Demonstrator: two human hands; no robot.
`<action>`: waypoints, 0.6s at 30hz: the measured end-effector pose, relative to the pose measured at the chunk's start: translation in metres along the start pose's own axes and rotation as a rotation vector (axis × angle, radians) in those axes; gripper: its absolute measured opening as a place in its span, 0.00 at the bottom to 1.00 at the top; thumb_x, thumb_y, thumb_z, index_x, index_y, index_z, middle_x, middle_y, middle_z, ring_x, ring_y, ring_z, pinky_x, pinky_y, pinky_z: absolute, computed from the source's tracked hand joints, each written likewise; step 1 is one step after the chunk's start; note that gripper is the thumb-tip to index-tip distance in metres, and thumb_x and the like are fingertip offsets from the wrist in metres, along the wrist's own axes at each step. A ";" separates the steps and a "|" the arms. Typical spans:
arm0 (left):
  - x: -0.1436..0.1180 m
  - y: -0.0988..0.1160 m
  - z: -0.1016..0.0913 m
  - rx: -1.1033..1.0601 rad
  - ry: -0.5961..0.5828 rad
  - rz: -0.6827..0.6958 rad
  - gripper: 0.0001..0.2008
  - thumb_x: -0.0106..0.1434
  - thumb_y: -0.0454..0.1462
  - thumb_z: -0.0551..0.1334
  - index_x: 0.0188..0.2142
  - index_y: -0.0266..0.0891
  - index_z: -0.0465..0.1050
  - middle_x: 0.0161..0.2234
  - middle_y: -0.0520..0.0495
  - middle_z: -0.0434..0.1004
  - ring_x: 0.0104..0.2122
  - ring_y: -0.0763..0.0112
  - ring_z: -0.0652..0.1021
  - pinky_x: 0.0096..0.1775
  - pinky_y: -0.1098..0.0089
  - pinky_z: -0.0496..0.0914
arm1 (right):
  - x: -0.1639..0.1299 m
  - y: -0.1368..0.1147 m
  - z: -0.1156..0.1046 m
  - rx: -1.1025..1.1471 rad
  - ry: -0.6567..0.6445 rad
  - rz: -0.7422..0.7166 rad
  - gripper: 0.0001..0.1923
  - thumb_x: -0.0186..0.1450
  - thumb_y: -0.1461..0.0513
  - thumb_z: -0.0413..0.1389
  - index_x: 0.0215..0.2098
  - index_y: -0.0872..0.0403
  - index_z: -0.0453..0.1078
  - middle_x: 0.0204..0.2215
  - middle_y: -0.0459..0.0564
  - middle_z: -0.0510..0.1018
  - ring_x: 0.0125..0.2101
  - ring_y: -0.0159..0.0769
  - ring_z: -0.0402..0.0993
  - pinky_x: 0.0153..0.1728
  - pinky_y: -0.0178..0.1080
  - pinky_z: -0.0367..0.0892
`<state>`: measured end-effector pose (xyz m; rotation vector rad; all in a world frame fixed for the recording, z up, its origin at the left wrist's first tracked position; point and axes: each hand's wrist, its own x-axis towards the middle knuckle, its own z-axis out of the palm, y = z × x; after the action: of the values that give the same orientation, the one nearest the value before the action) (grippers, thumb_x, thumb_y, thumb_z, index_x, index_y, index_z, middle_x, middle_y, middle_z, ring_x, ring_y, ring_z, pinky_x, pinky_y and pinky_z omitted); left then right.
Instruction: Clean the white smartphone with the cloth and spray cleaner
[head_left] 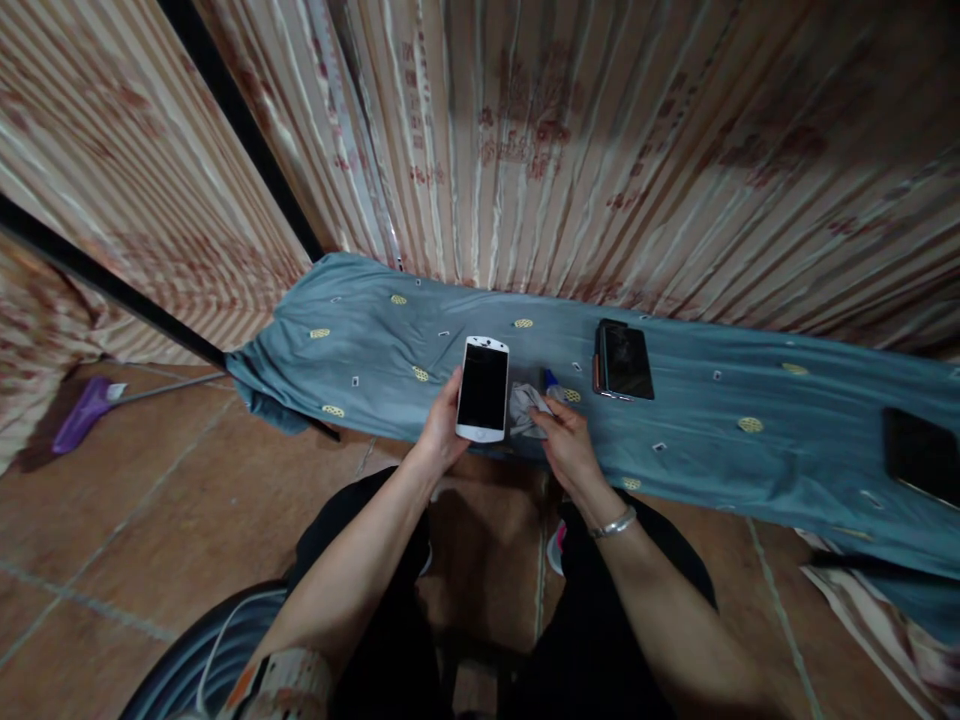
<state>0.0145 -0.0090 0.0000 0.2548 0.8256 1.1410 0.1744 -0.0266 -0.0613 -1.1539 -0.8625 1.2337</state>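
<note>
Your left hand (pixel 442 425) holds the white phone (pixel 483 389), grip wrapped round its left edge w/ thumb on the side, dark screen facing up at you, lower end just above the near edge of the table (pixel 750 470). Held tilted like that prob. so the glass is easy to reach. Your right hand (pixel 566 440) pinches a small grey cloth (pixel 525 408), fingers closed on it, right beside the phone; cloth lies bunched on the blue-green cover. A small blue thing (pixel 550 379) sits just behind the cloth, too small to tell what. Further right, apart from both hands, a black phone (pixel 624 362) lies flat, screen up. Another dark device (pixel 921 455) lies at far right edge. On the floor at left, a purple broom (pixel 86 408).
</note>
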 end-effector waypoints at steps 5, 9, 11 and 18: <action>0.000 -0.009 0.001 0.094 -0.060 0.017 0.14 0.65 0.43 0.64 0.38 0.32 0.80 0.35 0.39 0.86 0.44 0.55 0.84 0.51 0.59 0.75 | -0.004 0.002 0.014 0.218 -0.137 0.221 0.17 0.51 0.51 0.71 0.34 0.51 0.79 0.32 0.48 0.87 0.36 0.43 0.84 0.39 0.44 0.80; 0.004 -0.016 -0.005 0.229 -0.065 0.196 0.13 0.58 0.44 0.71 0.33 0.35 0.79 0.33 0.43 0.85 0.41 0.56 0.84 0.46 0.63 0.75 | -0.008 -0.005 0.022 0.281 -0.136 0.254 0.18 0.48 0.52 0.73 0.33 0.52 0.79 0.31 0.47 0.87 0.33 0.40 0.84 0.37 0.42 0.80; 0.008 -0.017 -0.011 0.317 -0.057 0.247 0.14 0.57 0.45 0.71 0.36 0.36 0.80 0.35 0.44 0.85 0.44 0.56 0.83 0.47 0.64 0.74 | -0.010 -0.007 0.024 0.298 -0.114 0.262 0.18 0.47 0.53 0.73 0.33 0.52 0.79 0.32 0.47 0.87 0.33 0.42 0.84 0.37 0.43 0.80; 0.012 -0.019 -0.016 0.587 0.126 0.507 0.34 0.46 0.35 0.77 0.54 0.38 0.75 0.57 0.41 0.76 0.65 0.54 0.68 0.65 0.64 0.58 | -0.009 -0.003 0.024 0.208 -0.071 0.231 0.18 0.47 0.52 0.71 0.32 0.52 0.78 0.26 0.46 0.84 0.30 0.41 0.81 0.34 0.42 0.76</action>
<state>0.0190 -0.0106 -0.0272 0.9270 1.2433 1.3677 0.1509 -0.0306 -0.0520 -1.0679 -0.6472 1.5237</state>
